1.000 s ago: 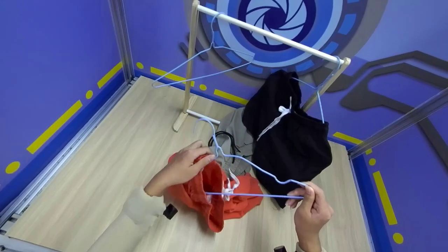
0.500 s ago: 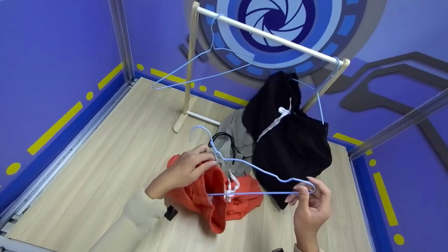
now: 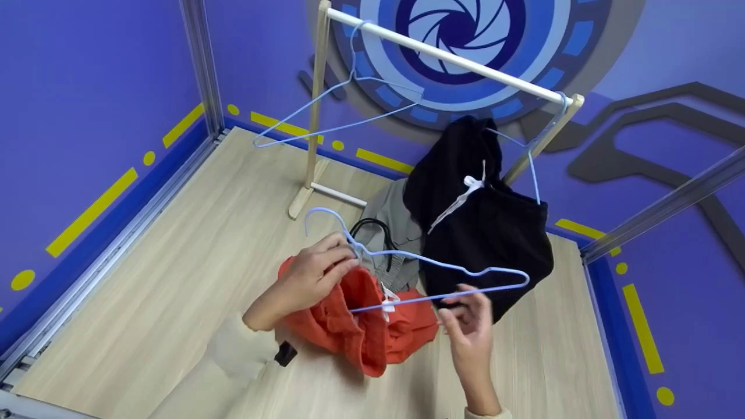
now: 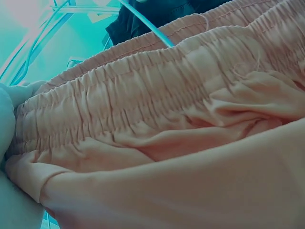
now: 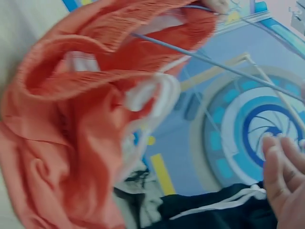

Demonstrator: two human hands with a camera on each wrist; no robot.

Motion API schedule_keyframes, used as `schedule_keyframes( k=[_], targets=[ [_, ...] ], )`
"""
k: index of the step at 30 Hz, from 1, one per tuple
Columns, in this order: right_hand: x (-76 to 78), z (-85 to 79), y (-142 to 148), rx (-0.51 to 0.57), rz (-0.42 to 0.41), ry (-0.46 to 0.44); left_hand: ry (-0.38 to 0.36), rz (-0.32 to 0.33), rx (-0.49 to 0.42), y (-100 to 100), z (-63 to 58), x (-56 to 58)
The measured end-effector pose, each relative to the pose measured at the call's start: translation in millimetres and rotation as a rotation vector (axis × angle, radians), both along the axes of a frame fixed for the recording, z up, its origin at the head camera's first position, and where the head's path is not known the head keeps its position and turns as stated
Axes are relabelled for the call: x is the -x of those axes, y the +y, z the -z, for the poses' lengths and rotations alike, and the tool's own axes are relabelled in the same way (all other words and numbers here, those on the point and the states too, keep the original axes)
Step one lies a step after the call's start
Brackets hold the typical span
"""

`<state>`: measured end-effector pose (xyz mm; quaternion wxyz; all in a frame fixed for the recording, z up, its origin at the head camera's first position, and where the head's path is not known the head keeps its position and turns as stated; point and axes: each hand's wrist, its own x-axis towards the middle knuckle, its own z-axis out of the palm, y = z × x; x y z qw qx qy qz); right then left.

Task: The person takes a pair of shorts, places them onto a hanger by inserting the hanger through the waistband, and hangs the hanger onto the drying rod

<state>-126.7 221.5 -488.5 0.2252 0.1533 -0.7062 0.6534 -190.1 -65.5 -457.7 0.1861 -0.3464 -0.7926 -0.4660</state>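
Observation:
Orange drawstring pants [image 3: 343, 329] are bunched up above the tabletop, a white cord at their front. My left hand [image 3: 317, 270] grips their waistband, its fingertips close to the neck of a light blue wire hanger [image 3: 430, 260]. The hanger's left part goes into the waist opening; its right end sticks out free. In the left wrist view the gathered waistband [image 4: 119, 105] fills most of the picture, a hanger wire [image 4: 147, 23] running behind it. Below the hanger's lower bar, my right hand [image 3: 471, 334] has loosely bent fingers and holds nothing, near the orange cloth.
Behind stands a wooden rack with a white rail [image 3: 454, 55]. A bare blue hanger [image 3: 354, 55] hangs at its left end. Black pants [image 3: 483, 244] hang on another hanger at the right. A grey garment [image 3: 381, 201] with a black cord lies beside them.
My right hand has let go of the hanger's right end and moved left, towards the orange pants. That end now sits higher. The left hand keeps its grip.

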Motion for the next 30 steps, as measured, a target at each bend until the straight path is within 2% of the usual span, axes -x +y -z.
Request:
schedule_keyframes(
  k=[4, 6, 10, 13, 16, 20, 22, 25, 27, 30],
  targets=[
    [-5.2, 3.0, -15.4, -0.265, 0.052, -0.180, -0.003, -0.002, -0.034, 1.5, -2.6, -1.7],
    [-7.8, 5.7, -21.0, -0.360, 0.043, -0.268, -0.010, -0.008, -0.044, 1.9, -3.9, -2.8],
    [-11.7, 13.2, -28.4, -0.473, -0.080, -0.436, -0.028, -0.020, -0.051, 2.0, -6.9, -5.7],
    [-12.8, 19.1, -31.7, -0.526, -0.168, -0.504, -0.032, -0.020, -0.053, 2.1, -9.2, -7.7],
    [-13.0, 24.4, -34.0, -0.565, -0.189, -0.514, -0.029, -0.015, -0.064, 2.7, -10.6, -8.6],
    [-12.8, 29.9, -34.8, -0.588, -0.191, -0.482, -0.023, -0.016, -0.080, 3.2, -10.9, -8.1],
    [-10.2, 39.5, -30.5, -0.567, -0.196, -0.479, -0.024, -0.022, -0.084, 2.5, -10.7, -7.7],
    [-7.9, 41.0, -26.3, -0.508, -0.216, -0.504, -0.023, -0.031, -0.085, 0.6, -11.1, -7.2],
    [-7.0, 39.9, -24.1, -0.460, -0.217, -0.525, -0.010, -0.039, -0.087, -0.7, -10.5, -6.8],
    [-8.5, 28.6, -25.3, -0.422, -0.181, -0.552, 0.023, -0.049, -0.091, -2.2, -9.7, -5.9]
  ],
)
